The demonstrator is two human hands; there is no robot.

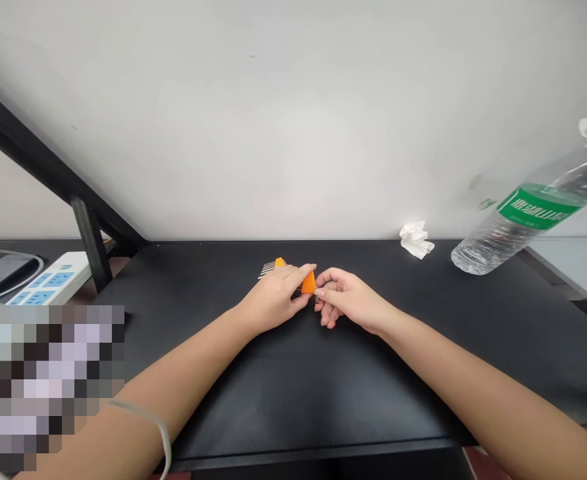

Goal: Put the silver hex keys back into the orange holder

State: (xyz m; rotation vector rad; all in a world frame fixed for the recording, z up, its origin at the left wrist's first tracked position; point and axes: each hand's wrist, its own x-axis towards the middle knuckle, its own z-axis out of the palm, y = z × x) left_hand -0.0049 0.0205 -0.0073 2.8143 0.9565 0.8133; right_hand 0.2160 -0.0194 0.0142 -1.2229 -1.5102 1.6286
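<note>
My left hand (276, 297) is closed around an orange holder (308, 283) just above the black tabletop. A row of thin silver rods (267, 269) sticks out past the knuckles on its far left side. The palm and fingers cover most of the holder's middle. Right up against the holder's right end, my right hand (346, 300) pinches thumb and forefinger together. Something small and metallic may be between those fingertips, but it is too small to name. The other fingers of that hand are curled loosely.
A crumpled white tissue (416, 240) lies at the back by the wall. To the right a large clear bottle with a green label (541, 207) appears tilted. At left are a dark metal frame bar (92, 240), a white power strip (56, 279) and a blurred-out patch.
</note>
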